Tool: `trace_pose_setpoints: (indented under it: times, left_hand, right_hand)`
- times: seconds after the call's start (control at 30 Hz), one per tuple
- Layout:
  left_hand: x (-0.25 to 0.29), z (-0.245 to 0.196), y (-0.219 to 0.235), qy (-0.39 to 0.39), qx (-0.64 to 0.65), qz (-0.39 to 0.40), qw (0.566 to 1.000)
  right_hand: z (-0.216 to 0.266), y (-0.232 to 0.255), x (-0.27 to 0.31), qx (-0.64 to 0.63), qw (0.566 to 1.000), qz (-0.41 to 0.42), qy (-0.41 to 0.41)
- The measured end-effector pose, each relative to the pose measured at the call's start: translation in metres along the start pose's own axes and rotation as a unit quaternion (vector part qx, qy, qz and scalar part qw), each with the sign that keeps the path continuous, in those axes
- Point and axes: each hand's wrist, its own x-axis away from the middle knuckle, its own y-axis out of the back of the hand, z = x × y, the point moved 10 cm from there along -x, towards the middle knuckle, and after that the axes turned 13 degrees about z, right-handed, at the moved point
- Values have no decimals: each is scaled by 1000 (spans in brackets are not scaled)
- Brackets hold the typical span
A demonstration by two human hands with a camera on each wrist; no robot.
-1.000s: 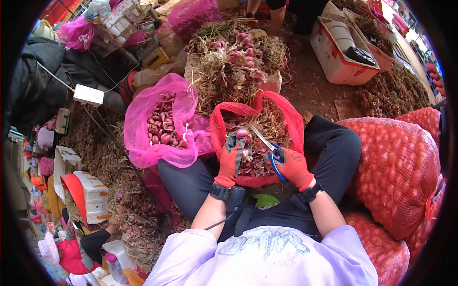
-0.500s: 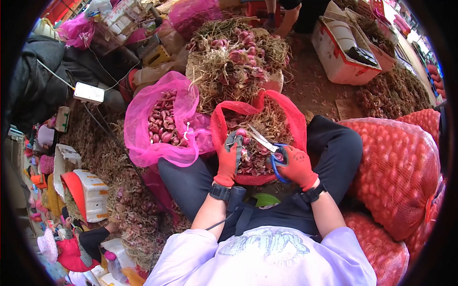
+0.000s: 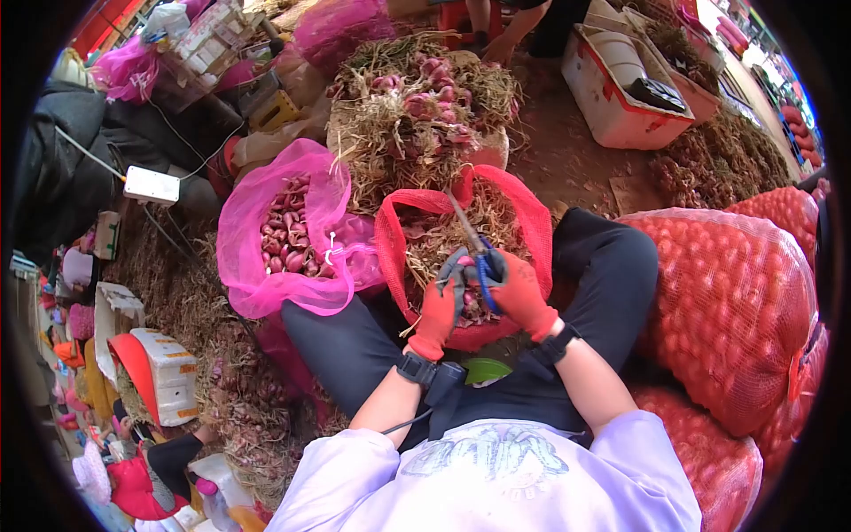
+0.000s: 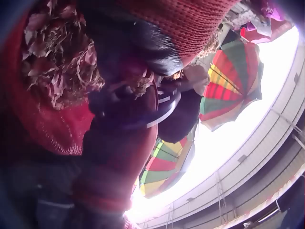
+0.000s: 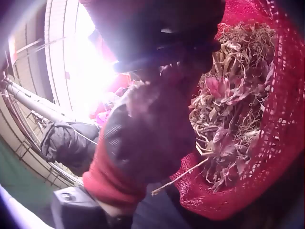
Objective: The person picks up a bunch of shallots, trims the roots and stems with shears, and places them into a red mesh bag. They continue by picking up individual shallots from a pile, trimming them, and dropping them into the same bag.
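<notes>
Left hand (image 3: 441,310), in a red glove with dark palm and fingers, pinched a shallot (image 3: 464,261) at the fingertips, low over the near part of an open red mesh bag (image 3: 530,213). Right hand (image 3: 523,300), gloved alike, was clamped round the blue handles of scissors (image 3: 484,266), blades pointing up and away from the person. The two hands were close together, the shallot between them; whether the blades touched it could not be told.

Red bag sat between the person's knees, holding dry skins and roots (image 5: 233,138); a dry stalk (image 5: 178,178) stuck out across its rim. Just left of it, a pink mesh bag (image 3: 241,248) held trimmed shallots (image 3: 284,238). Beyond both, a heap of shallots with dried stalks (image 3: 425,111). On the right, bulging red mesh sacks (image 3: 727,301); farther off, a white foam box (image 3: 620,120). Striped umbrellas (image 4: 233,88) showed in the left wrist view.
</notes>
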Motion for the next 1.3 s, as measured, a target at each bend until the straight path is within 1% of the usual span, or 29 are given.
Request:
trace_pose_setpoints:
  times: [0.03, 0.07, 0.13, 0.17, 0.2, 0.3, 0.33, 0.4, 0.43, 0.5, 0.53, 0.6, 0.7, 0.73, 0.77, 0.8, 0.83, 0.87, 0.9, 0.93, 0.97, 1.0, 1.03, 1.1, 1.13, 1.2, 1.23, 1.27, 1.3]
  left_hand:
    - [2, 0, -5, -15, -23, 6, 1000]
    - [6, 22, -2, 51, 49, 18, 997]
    - [7, 37, 3, 42, 104, -16, 994]
    - [7, 43, 7, 38, 130, -34, 990]
    - [9, 34, 4, 75, 110, -6, 991]
    - [9, 36, 7, 51, 56, 4, 997]
    - [8, 37, 6, 60, 39, 9, 997]
    - [7, 36, 2, 78, 6, 21, 997]
    - [4, 25, -4, 57, 13, 23, 998]
    - [1, 2, -14, 17, 26, 23, 999]
    - [2, 6, -12, 22, 20, 23, 999]
    - [3, 13, -9, 31, 9, 21, 999]
    - [5, -2, -15, 3, -13, 43, 999]
    - [4, 4, -14, 27, 17, 53, 998]
    - [2, 11, -12, 50, 47, 63, 996]
    - [2, 16, -10, 73, 77, 72, 992]
    - [1, 11, -12, 55, 125, 99, 986]
    - [0, 6, -15, 37, 172, 125, 976]
    - [-1, -1, -19, 18, 219, 151, 964]
    - [-4, -9, -20, -5, 166, 161, 973]
    - [-4, -8, -22, 16, 251, 167, 953]
    - [-4, -8, -23, 37, 333, 172, 926]
    - [-2, -8, -25, 58, 412, 175, 892]
    - [-2, -7, -14, 50, 323, 111, 939]
    - [-1, -6, -10, 47, 277, 78, 957]
    - [0, -4, -8, 44, 227, 69, 971]
    - [0, -2, -8, 43, 201, 65, 977]
    - [-4, 5, -6, 53, 84, 57, 993]
    - [-4, 19, -4, 57, 125, 70, 988]
  right_hand:
    - [-3, -5, -1, 31, 999, 9, -1]
    - [-8, -10, -2, 61, 998, 18, -1]
    - [-12, -19, -3, 122, 992, 42, -1]
    - [-14, -18, -2, 104, 994, 41, -3]
    - [-10, -16, -1, 85, 996, 40, -4]
    - [-3, -13, -2, 70, 996, 42, -27]
    - [-4, -12, -2, 73, 996, 44, -40]
    - [-10, -11, 1, 23, 998, 28, -47]
    - [-12, -9, 1, -2, 999, 20, -49]
    - [-17, -7, 0, 12, 996, 31, -78]
    - [-19, -7, 0, 19, 995, 37, -93]
    - [-20, -7, 2, 52, 995, 16, -81]
    - [-24, -7, 0, 82, 995, 0, -61]
    - [-25, -6, 0, 87, 995, -4, -55]
    - [-44, -11, 2, -80, 991, 26, -105]
    - [-57, -21, 5, -245, 956, 55, -151]
    - [-63, -34, 8, -401, 892, 83, -192]
    - [-57, -31, 9, -476, 857, 82, -179]
    - [-59, -24, 9, -467, 863, 61, -182]
    - [-62, -17, 10, -458, 869, 39, -186]
    - [-65, -10, 10, -448, 874, 18, -188]
    - [-66, -6, 10, -429, 887, 0, -171]
    - [-64, -7, 9, -415, 896, 8, -156]
    - [-55, -8, 6, -387, 913, 21, -124]
    - [-48, -6, 3, -336, 937, 18, -96]
    - [-29, -9, -1, -230, 972, 12, -39]
    - [-25, -11, -1, -197, 979, 23, -48]
    - [-20, -12, 0, -163, 984, 34, -56]
    - [-18, -12, 1, -129, 989, 45, -64]
